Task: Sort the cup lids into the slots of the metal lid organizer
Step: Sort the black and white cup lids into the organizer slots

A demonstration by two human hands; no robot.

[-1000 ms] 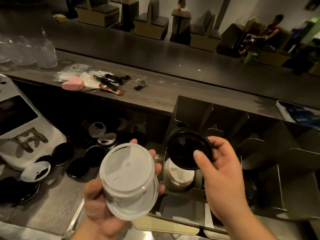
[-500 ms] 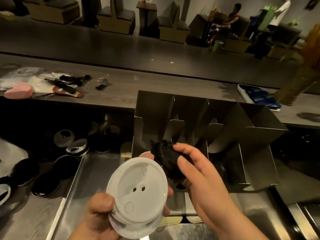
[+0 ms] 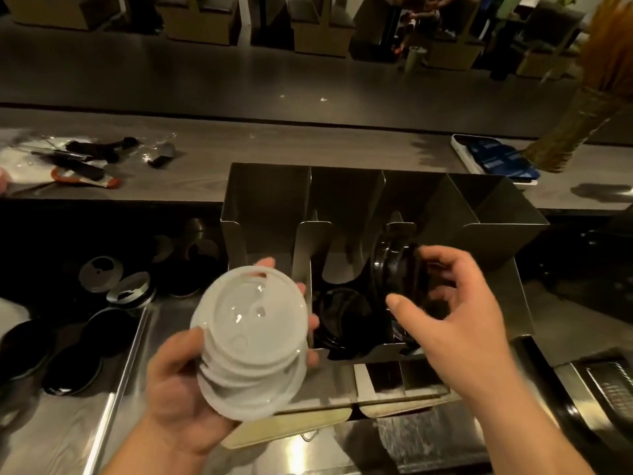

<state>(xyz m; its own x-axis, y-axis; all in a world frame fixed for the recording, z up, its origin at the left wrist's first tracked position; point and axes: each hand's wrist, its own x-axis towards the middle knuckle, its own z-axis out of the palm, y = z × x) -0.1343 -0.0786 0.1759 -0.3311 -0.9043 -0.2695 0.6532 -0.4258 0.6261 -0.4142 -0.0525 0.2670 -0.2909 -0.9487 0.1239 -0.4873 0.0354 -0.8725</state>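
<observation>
Step in hand: slotting a black lid into the metal lid organizer (image 3: pixel 267 197). R hand (image 3: pixel 455 313) is over the organizer's mid-right part, thumb and fingertips pinching a black lid (image 3: pixel 394 269) held on edge, upright, right at the front divider tab between the 2nd and 3rd slots from the organizer's left wall. Which of those two it's going into I can't tell; the pic is blurred there, prob the 3rd. The 2nd slot already has black lids (image 3: pixel 346 317) lying low at its front. L hand (image 3: pixel 181 389) is just in front of the organizer's left end, fingers curled under and thumb on the rim of a stack of white lids (image 3: pixel 251 334), tilted toward the camera, not yet in any slot. More loose black lids (image 3: pixel 113 323) sit on the table (image 3: pixel 68 423) well left of the organizer. Next move, as I judge it: lower the black lid clear of the divider, let go, then bring the white stack to an open slot, keeping it squared so it doesn't fan out
</observation>
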